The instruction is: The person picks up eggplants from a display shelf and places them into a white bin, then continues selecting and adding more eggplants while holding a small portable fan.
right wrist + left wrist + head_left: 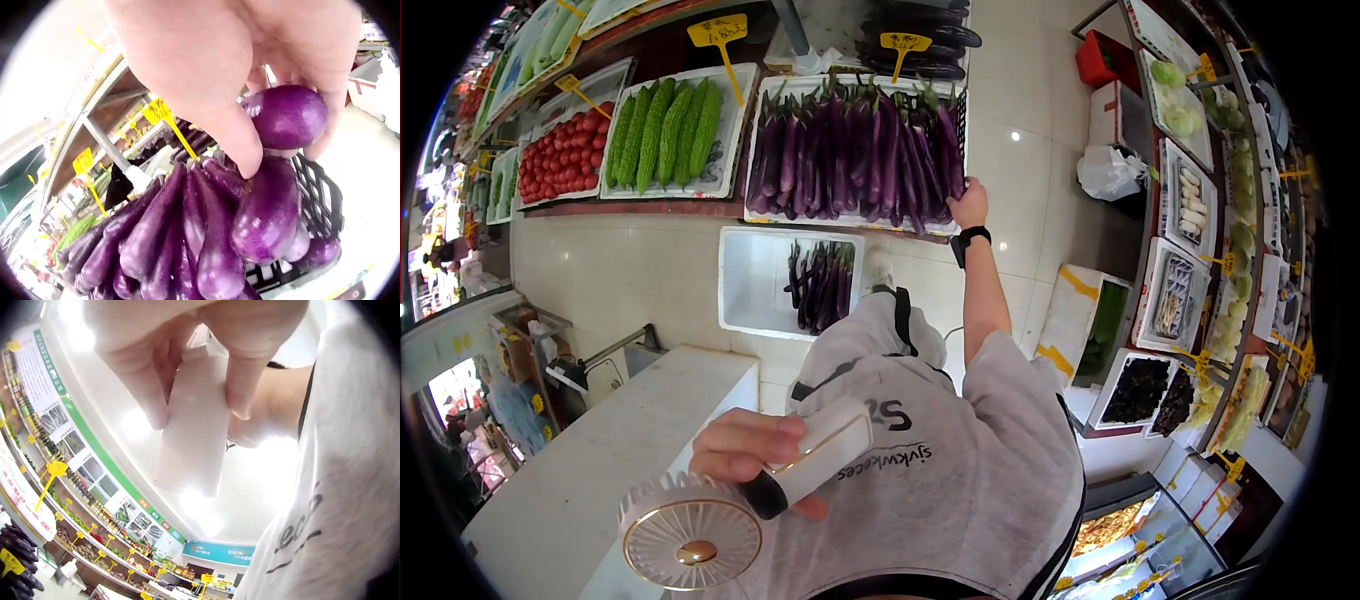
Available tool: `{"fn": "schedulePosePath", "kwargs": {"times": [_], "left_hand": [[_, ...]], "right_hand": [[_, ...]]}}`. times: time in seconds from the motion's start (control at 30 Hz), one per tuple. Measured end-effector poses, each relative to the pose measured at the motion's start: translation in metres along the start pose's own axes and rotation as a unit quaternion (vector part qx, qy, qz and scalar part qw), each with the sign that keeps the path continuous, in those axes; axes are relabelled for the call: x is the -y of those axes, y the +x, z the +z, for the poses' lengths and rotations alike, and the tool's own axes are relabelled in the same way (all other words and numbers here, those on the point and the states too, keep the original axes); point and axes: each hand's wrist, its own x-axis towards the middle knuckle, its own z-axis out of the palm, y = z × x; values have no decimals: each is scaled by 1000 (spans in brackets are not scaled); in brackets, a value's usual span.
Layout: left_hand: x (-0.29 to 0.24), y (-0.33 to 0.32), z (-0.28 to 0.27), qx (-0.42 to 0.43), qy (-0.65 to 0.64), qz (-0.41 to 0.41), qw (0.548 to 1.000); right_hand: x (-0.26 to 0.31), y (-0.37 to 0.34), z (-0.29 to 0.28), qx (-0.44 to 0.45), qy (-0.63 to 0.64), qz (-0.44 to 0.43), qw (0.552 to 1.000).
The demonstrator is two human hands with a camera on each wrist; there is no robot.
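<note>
Fingers of your right hand [968, 203] are curled round an eggplant [284, 119], the thumb on one side and the other fingers on the far side, with its rounded purple end showing between them. That eggplant is at the right end of the pile [840, 150], beside the black lattice wall of the basket [320, 187]. You cannot tell from these views whether it still touches the ones under it. A dark watch [972, 236] is on your right wrist. Your left hand [745, 447] grips a white fan [830, 455], thumb and fingers on opposite sides of its handle, in front of your grey shirt [940, 480]; the round, ribbed head hangs toward the lower left of the head view. Below the pile in that view, a white box [745, 285] on the floor [640, 240] has more, darker eggplants [828, 285] gathered in its right part. To the left of the pile sit a tray of green bitter melons [665, 135] and then red tomatoes [565, 155]. A yellow sign [905, 42] stands at the back edge of the pile.
</note>
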Motion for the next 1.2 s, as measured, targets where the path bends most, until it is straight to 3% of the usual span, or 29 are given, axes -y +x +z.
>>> {"fn": "schedulePosePath", "kwargs": {"times": [0.23, 0.53, 0.63, 0.77, 0.87, 0.97, 1.0, 1.1, 1.2], "left_hand": [[6, 0, 0, -2, 8, 9, 1000], [3, -2, 5, -54, 4, 13, 998], [1, -1, 4, -52, 2, 2, 999], [-2, -1, -2, -11, 16, -9, 1000], [-3, -2, -2, -12, 21, -10, 1000], [-2, -2, -1, -34, 25, 3, 999], [-1, -3, -1, -42, 26, 10, 999], [0, -4, -6, -30, 37, 15, 999], [0, -7, -11, -30, 43, 17, 998]], "right_hand": [[31, -3, 13, 45, -24, 45, 998], [59, -25, 41, -128, 27, -81, 988], [71, -37, 36, 30, -52, -13, 998], [85, -37, 26, 45, -175, -30, 983], [96, -30, 14, -3, -165, 11, 986], [97, -14, 17, -34, 3, -48, 998], [104, -11, 16, 42, 43, -10, 998], [124, -14, 19, 193, -83, 3, 978], [126, -14, 44, 282, -86, 14, 956]]}}
